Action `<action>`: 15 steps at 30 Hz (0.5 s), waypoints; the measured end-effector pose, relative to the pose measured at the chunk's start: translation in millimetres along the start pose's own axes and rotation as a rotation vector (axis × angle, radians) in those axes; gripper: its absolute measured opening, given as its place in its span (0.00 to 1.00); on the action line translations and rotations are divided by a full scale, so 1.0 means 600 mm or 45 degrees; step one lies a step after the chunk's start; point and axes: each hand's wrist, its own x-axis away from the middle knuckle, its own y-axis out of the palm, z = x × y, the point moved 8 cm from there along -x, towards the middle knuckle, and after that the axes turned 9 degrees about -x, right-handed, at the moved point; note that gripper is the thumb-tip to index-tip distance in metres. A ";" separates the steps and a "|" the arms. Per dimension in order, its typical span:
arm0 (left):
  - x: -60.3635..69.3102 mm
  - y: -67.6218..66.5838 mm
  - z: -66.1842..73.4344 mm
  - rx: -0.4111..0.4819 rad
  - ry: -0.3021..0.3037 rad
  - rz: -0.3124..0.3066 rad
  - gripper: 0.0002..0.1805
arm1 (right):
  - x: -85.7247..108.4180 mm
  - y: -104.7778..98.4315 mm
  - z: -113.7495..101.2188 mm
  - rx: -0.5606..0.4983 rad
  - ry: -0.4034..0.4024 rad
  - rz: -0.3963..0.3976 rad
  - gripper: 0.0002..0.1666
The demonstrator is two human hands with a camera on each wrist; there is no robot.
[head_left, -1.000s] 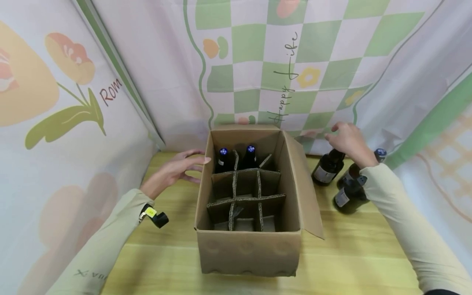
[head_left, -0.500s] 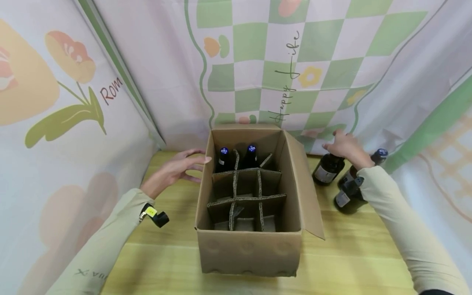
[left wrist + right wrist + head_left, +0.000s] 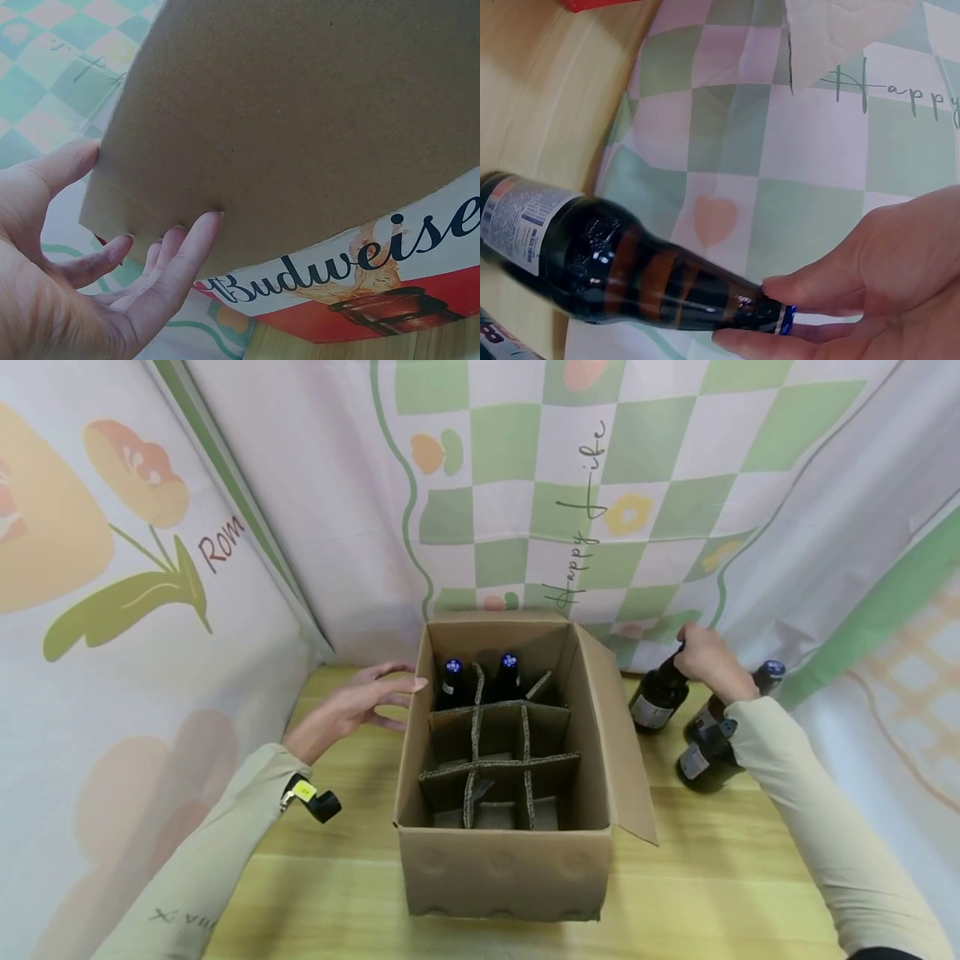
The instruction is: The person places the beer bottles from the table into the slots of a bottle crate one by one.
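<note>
An open cardboard box [image 3: 504, 872] with crossed dividers stands in the middle of the head view. Two dark beer bottles with blue caps, one at the left [image 3: 450, 687] and one in the middle [image 3: 507, 681], stand in its far row. My left hand [image 3: 371, 697] touches the box's left side with spread, relaxed fingers; in the left wrist view they lie against brown cardboard [image 3: 300, 127] above a Budweiser print. On the right, my right hand [image 3: 708, 658] pinches the neck of another beer bottle [image 3: 654, 706] between thumb and fingers, just below its blue cap [image 3: 787, 319]. That bottle leans slightly.
Two more beer bottles, one behind [image 3: 767, 678] and one nearer [image 3: 705, 764], stand on the wooden table [image 3: 720, 877] beside my right forearm, which partly covers them. A box flap [image 3: 626, 752] sticks out on the right side. Printed curtains [image 3: 502, 452] close off the back and sides.
My right hand has come down onto the bottle's neck and taken hold of it. The bottle has tilted and shifted slightly left. My left hand stays at the box.
</note>
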 end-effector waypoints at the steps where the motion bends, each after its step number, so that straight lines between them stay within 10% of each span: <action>1: 0.000 0.000 0.000 -0.001 -0.001 0.001 0.43 | -0.001 0.000 0.000 0.001 -0.008 0.013 0.33; 15: -0.002 -0.002 -0.003 -0.015 -0.007 0.012 0.42 | -0.003 0.010 0.009 -0.084 -0.095 0.183 0.25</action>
